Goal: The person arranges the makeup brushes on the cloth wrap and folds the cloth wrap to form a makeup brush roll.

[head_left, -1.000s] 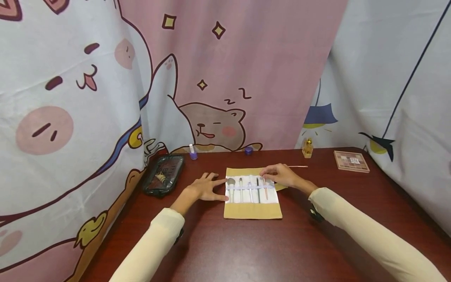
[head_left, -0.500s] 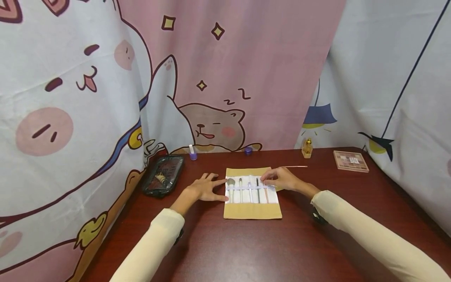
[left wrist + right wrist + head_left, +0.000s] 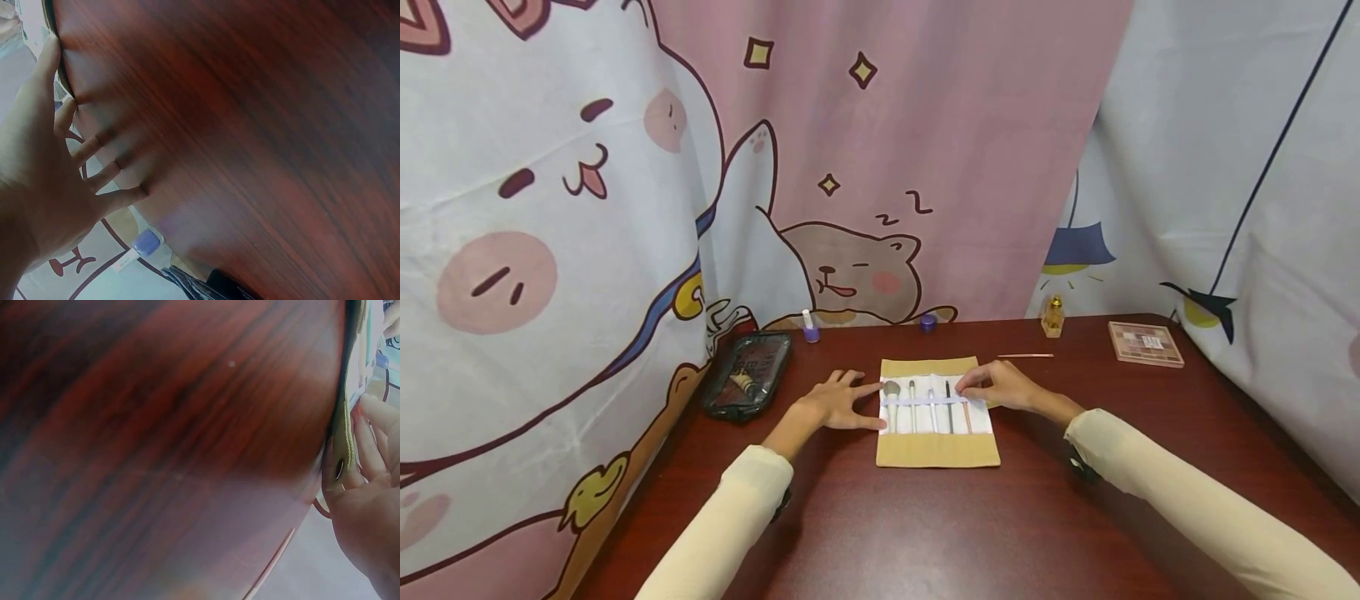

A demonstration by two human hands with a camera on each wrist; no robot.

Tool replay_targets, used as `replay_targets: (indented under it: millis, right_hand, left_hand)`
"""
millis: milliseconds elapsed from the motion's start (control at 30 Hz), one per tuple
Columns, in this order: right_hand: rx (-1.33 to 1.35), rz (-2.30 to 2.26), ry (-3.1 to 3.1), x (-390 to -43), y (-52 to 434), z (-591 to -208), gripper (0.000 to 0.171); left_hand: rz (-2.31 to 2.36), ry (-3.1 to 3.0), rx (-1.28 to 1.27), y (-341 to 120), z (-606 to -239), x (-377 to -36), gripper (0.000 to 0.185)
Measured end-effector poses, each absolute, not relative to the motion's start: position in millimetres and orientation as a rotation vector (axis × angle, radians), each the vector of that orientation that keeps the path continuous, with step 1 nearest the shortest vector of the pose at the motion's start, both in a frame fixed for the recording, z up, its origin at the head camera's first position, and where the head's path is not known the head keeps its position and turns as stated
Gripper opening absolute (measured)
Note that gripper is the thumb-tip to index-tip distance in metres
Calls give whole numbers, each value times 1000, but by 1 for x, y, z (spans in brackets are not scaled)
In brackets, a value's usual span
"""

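Observation:
A tan brush case (image 3: 937, 451) lies unfolded on the table, its white inner panel crossed by a pale lilac band. Several makeup brushes stand in a row under the band, with a fluffy grey-headed brush (image 3: 892, 408) at the left end. My right hand (image 3: 1009, 387) pinches the upper end of a slim pink makeup brush (image 3: 967, 417) at the row's right end; its top is hidden by the fingers. My left hand (image 3: 835, 403) is spread, thumb and index fingertip at the case's left edge. In the right wrist view, a tan flap with a snap (image 3: 339, 467) shows beside the right hand.
A second thin pink stick (image 3: 1026, 356) lies behind the right hand. Along the back stand a purple nail polish bottle (image 3: 810, 331), a small purple jar (image 3: 928, 322) and a gold perfume bottle (image 3: 1053, 317). An eyeshadow palette (image 3: 1146, 344) lies right, a black clear-topped pouch (image 3: 747, 375) left.
My right hand has moved slightly down toward me, and the pink brush has slid further down under the band. The thin stick behind is now fully uncovered. The left hand has stayed put.

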State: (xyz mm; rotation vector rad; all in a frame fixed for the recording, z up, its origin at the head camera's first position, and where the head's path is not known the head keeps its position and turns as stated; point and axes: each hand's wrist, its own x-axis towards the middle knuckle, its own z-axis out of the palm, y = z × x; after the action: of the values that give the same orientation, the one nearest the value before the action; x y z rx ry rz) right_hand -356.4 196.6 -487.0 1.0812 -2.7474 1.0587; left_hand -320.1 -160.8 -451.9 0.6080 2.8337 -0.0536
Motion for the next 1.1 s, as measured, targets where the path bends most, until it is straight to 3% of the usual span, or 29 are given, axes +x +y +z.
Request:
replay_targets:
  millis: [567, 1100]
  right_hand:
    - [1170, 1106, -2730, -356, 200, -491, 15]
    - [1006, 1105, -2757, -367, 229, -477, 22]
  left_hand:
    - [-52, 2832, 610, -164, -456, -321, 91]
    - [-55, 2830, 611, -162, -452, -321, 90]
